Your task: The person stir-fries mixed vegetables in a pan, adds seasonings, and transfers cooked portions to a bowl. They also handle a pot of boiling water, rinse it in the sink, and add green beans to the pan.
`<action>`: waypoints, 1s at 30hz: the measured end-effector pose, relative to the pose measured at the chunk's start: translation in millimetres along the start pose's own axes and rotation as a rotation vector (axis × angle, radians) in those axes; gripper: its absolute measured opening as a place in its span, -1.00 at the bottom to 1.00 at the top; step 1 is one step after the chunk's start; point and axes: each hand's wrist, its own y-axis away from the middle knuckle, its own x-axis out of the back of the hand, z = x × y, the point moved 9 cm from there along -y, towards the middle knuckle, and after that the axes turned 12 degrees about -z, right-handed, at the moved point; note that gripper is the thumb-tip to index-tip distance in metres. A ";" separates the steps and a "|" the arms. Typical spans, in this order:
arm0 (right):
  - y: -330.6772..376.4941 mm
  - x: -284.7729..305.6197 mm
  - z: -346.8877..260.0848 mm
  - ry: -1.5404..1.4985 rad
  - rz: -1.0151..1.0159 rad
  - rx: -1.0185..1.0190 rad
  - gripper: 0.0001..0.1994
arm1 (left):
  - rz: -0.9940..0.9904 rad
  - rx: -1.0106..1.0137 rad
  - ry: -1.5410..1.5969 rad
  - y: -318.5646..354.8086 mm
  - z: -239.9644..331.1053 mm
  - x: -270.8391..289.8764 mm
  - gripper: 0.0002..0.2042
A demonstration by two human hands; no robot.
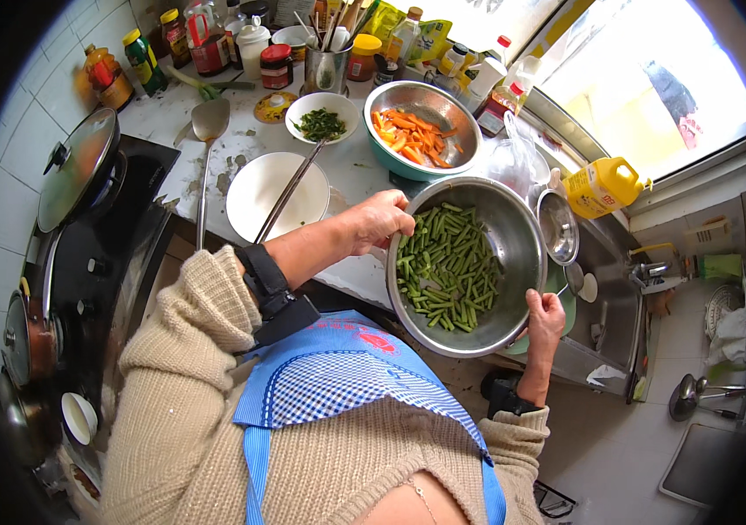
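Two hands are closed on the rim of a steel bowl of cut green beans: the left hand at its upper left edge, the right hand at its lower right edge. The bowl is held over the front edge of a worn white table, beside a steel sink. A bowl of carrot pieces, an empty white plate crossed by chopsticks, and many jars are carried by the table. A black stove stands at the left, against tiled walls.
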 end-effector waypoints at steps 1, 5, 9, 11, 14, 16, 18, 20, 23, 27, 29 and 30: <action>-2.6 -4.8 7.9 -0.217 -0.075 -0.056 -0.72 | -0.019 -0.025 0.012 -0.2 2.6 -1.0 -0.71; 6.8 -25.3 -17.9 -0.911 -0.160 0.008 -0.81 | -0.075 -0.086 0.020 -3.7 14.2 3.0 -0.71; 0.7 21.0 -29.3 -0.921 -0.025 0.094 -0.74 | -0.078 -0.136 -0.058 -7.8 37.2 14.8 -0.79; -16.8 50.6 -51.5 -0.845 0.052 0.231 -0.81 | 0.114 -0.130 -0.082 -18.4 45.4 47.3 -0.79; -21.9 56.9 -152.1 -0.782 0.083 0.418 -0.87 | 0.523 -0.083 -0.120 -35.5 46.1 93.6 -0.65; -27.5 57.8 -195.4 -0.546 0.232 0.489 -0.89 | 0.648 -0.091 -0.067 -51.8 46.0 115.0 -0.60; -52.6 53.8 -219.5 -0.374 0.335 0.543 -0.93 | 0.680 -0.088 0.008 -74.2 37.1 123.7 -0.56; -69.9 34.7 -249.1 -0.394 0.359 0.573 -0.92 | 0.649 -0.079 0.101 -90.5 28.9 135.4 -0.53; -99.9 27.1 -251.6 -0.312 0.346 0.626 -0.90 | 0.623 -0.166 0.106 -94.5 29.4 110.1 -0.52; -87.0 -0.8 -268.8 -0.181 0.405 0.624 -0.86 | 0.530 -0.213 0.213 -75.4 6.7 80.0 -0.51; -80.9 -0.5 -263.0 -0.097 0.444 0.640 -0.85 | 0.448 -0.181 0.278 -52.9 5.9 54.2 -0.52; -78.6 -4.5 -261.4 -0.075 0.436 0.644 -0.84 | 0.416 -0.173 0.309 -42.0 6.6 46.1 -0.52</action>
